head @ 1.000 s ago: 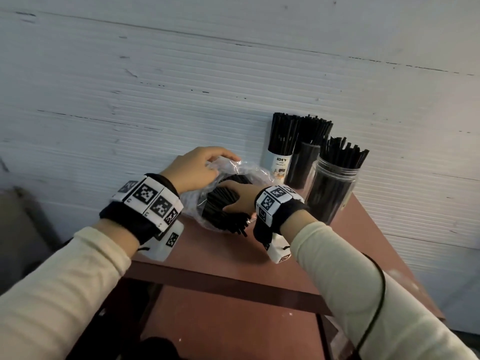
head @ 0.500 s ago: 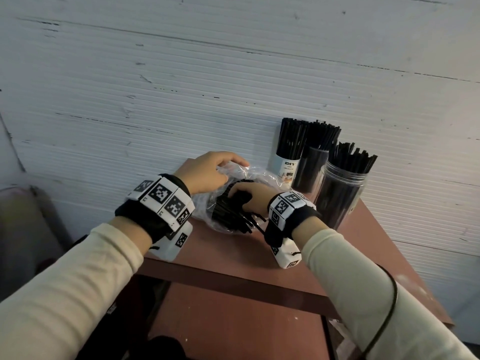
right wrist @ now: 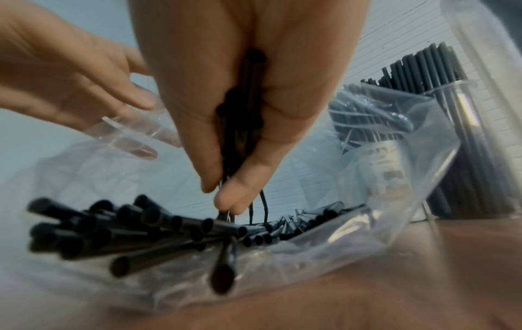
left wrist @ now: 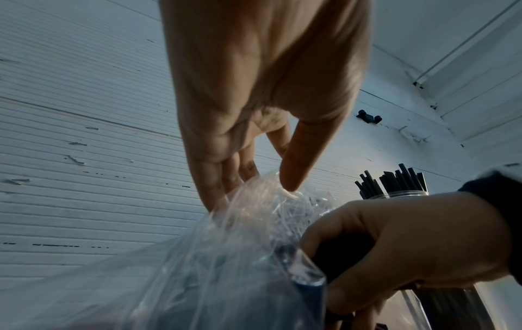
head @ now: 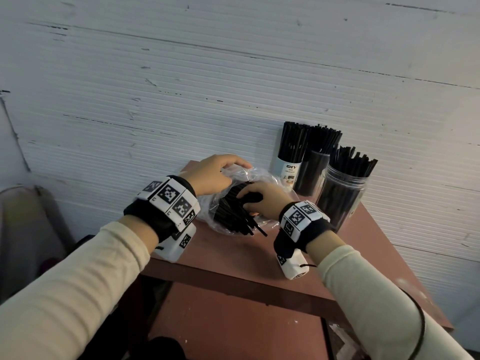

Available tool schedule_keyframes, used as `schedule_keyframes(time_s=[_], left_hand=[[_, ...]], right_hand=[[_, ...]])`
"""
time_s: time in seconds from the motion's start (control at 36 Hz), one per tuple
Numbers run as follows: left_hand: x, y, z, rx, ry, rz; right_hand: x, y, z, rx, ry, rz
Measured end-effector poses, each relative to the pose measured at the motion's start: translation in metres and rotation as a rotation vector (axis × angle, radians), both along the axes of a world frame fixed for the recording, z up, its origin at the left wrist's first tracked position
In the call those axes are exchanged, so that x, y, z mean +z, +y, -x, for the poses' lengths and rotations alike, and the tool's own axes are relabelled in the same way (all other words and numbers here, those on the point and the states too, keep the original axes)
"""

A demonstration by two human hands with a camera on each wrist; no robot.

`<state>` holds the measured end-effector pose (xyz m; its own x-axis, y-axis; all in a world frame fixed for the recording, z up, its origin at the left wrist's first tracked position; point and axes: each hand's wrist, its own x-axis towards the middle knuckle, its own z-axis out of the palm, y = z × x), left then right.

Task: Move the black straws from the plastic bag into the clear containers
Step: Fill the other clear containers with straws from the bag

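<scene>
A clear plastic bag [head: 262, 175] of black straws [head: 233, 216] lies on the red-brown table [head: 259, 261], its mouth toward me. My left hand [head: 215, 175] pinches the bag's upper film between thumb and fingers [left wrist: 214, 189]. My right hand [head: 259, 201] is inside the mouth, its fingers and thumb curled round a small bunch of straws [right wrist: 243, 125]. Loose straws [right wrist: 127, 234] lie in the bag [right wrist: 381, 201] below that hand [right wrist: 231, 178]. A clear jar [head: 340, 201] full of upright straws stands just right of the bag.
Two more straw holders stand at the back against the white ribbed wall: a white labelled tube [head: 288, 172] and a dark one [head: 311, 172]. The table's front edge is near my wrists, with a lower shelf [head: 233, 323] beneath it.
My right hand has curled round a bunch of straws in the bag and drawn slightly toward me. My left hand keeps hold of the bag's film.
</scene>
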<state>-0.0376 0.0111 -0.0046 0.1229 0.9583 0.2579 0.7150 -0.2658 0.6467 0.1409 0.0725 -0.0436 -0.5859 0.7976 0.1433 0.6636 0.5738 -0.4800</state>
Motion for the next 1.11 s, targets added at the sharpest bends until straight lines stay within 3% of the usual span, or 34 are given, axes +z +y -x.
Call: schedule_keyframes(time_s=[0.19,0.44,0.56,0.64,0.72,0.86,1.03,1.11], left_hand=[[-0.006,0.003,-0.001,-0.005,-0.016,-0.001],[-0.012,0.004,-0.008,0.015,-0.023,-0.035],[-0.015,-0.007,-0.025,0.100,0.133,-0.301],[-0.014,-0.015,-0.045,-0.045,0.256,-0.429],[-0.017,-0.014,-0.065,-0.137,0.441,-0.394],[-0.022,-0.001,-0.094,-0.228,0.503,-0.249],[-0.017,0.003,-0.120,-0.156,0.381,-0.309],[-0.012,0.001,-0.128,-0.156,0.223,-0.289]], right_hand=[[0.002,-0.007,-0.015,-0.009,0.104,0.057],[0.013,-0.020,-0.042,0.003,0.111,0.027],[0.017,-0.029,-0.060,0.007,0.112,0.017],[0.021,-0.040,-0.075,0.020,0.105,0.033],[0.028,-0.053,-0.088,0.018,0.089,0.020],[0.043,-0.073,-0.109,0.043,0.070,0.000],[0.062,-0.087,-0.138,0.025,0.132,-0.021],[0.077,-0.093,-0.152,-0.012,0.250,-0.131]])
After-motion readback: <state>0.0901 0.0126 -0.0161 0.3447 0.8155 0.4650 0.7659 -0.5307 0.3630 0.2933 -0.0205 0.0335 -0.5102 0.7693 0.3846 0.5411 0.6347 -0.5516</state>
